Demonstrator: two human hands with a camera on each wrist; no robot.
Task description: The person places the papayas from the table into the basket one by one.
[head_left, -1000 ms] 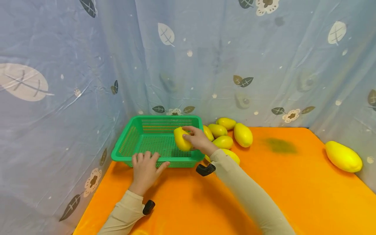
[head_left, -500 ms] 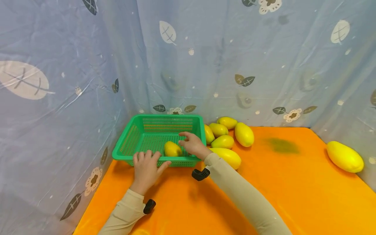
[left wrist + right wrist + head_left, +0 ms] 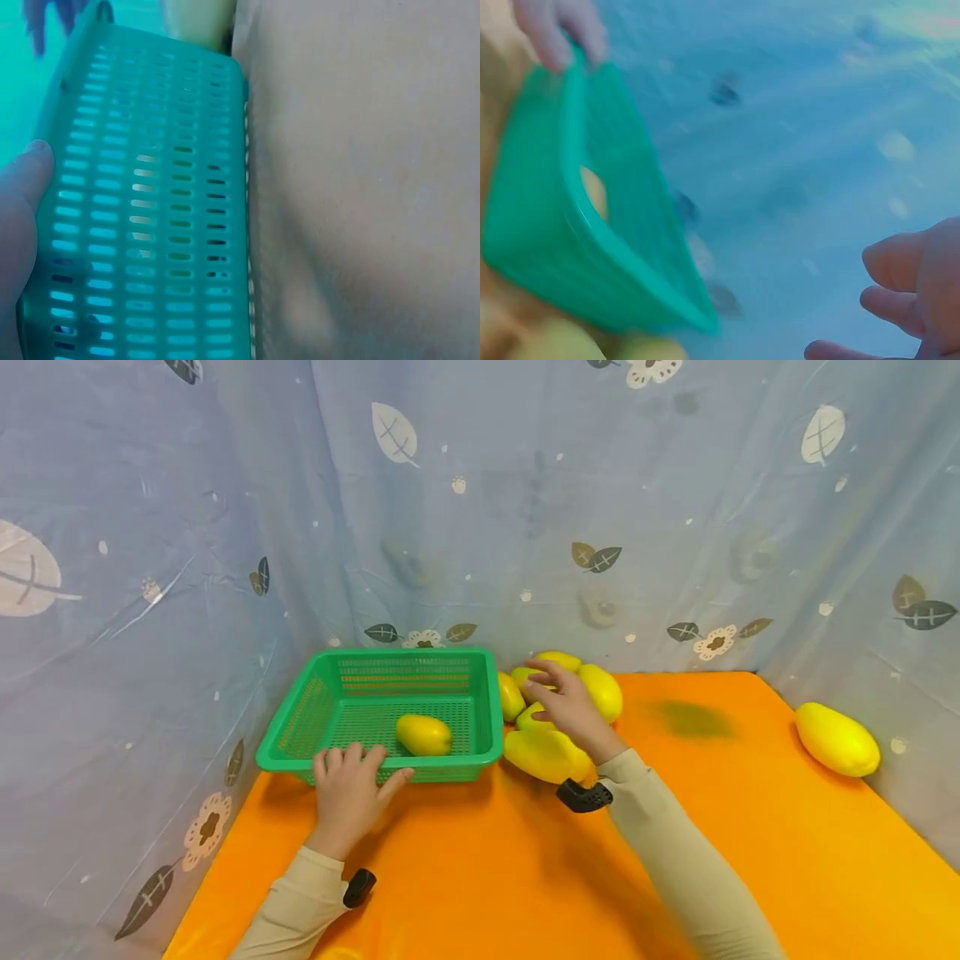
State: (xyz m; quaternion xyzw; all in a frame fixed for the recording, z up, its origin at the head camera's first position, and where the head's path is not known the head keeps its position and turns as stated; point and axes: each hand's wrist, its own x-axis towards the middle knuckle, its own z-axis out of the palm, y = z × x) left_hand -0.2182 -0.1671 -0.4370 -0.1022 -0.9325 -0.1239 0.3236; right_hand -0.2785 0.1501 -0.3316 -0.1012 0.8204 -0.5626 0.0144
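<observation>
A green slotted basket (image 3: 292, 727) stands at the back left of the orange table, and one yellow mango (image 3: 423, 734) lies inside it. My left hand (image 3: 348, 789) holds the basket's near rim, fingers hooked over the edge; the left wrist view shows the thumb (image 3: 22, 187) against the basket wall (image 3: 150, 225). My right hand (image 3: 564, 700) hovers with spread fingers over a pile of yellow mangoes (image 3: 543, 752) just right of the basket, holding nothing. The right wrist view is blurred, showing the basket (image 3: 547, 247) and my right hand's fingertips (image 3: 900, 262).
A lone large mango (image 3: 836, 739) lies at the table's right edge by the curtain. A blue leaf-print curtain (image 3: 480, 502) closes in the back and both sides. A dark smudge (image 3: 690, 718) marks the orange cloth behind the pile.
My right hand carried a mango over the basket, let it go inside, then drew back right to the pile. The left hand stayed on the rim.
</observation>
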